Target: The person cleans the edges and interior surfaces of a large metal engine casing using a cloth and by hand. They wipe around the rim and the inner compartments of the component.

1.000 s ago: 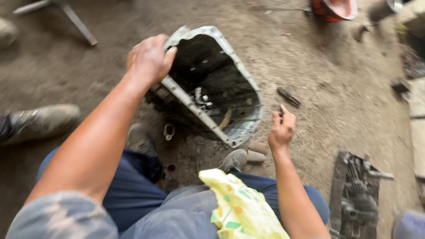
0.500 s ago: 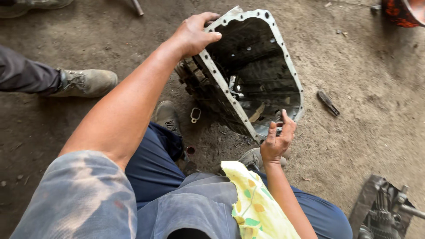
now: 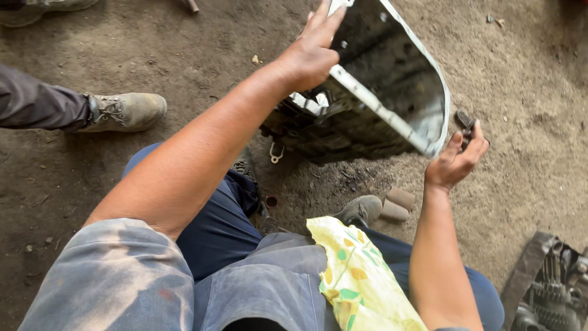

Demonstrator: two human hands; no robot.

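Observation:
My left hand (image 3: pixel 312 52) is shut on the near rim of a big grey metal housing (image 3: pixel 401 73), which stands tilted on the dirt floor with its hollow side facing right. The flat flange (image 3: pixel 373 110) of the housing runs diagonally below my fingers. My right hand (image 3: pixel 456 160) hovers just beside the housing's lower right corner, fingers spread and holding nothing. A short dark rod (image 3: pixel 463 117) lies on the ground right behind those fingertips. I sit low, with my knees under the housing.
Another person's worn boot (image 3: pixel 125 111) and trouser leg rest at the left. A yellow-green patterned cloth (image 3: pixel 361 282) lies on my lap. Two short cylinders (image 3: pixel 397 205) lie by my shoe (image 3: pixel 361 209). A greasy gear assembly (image 3: pixel 551 294) sits bottom right, and a small clip (image 3: pixel 277 152) lies under the housing.
The housing has been tipped up steeper under my left hand. My right hand has come off its lower rim and now sits beside the corner.

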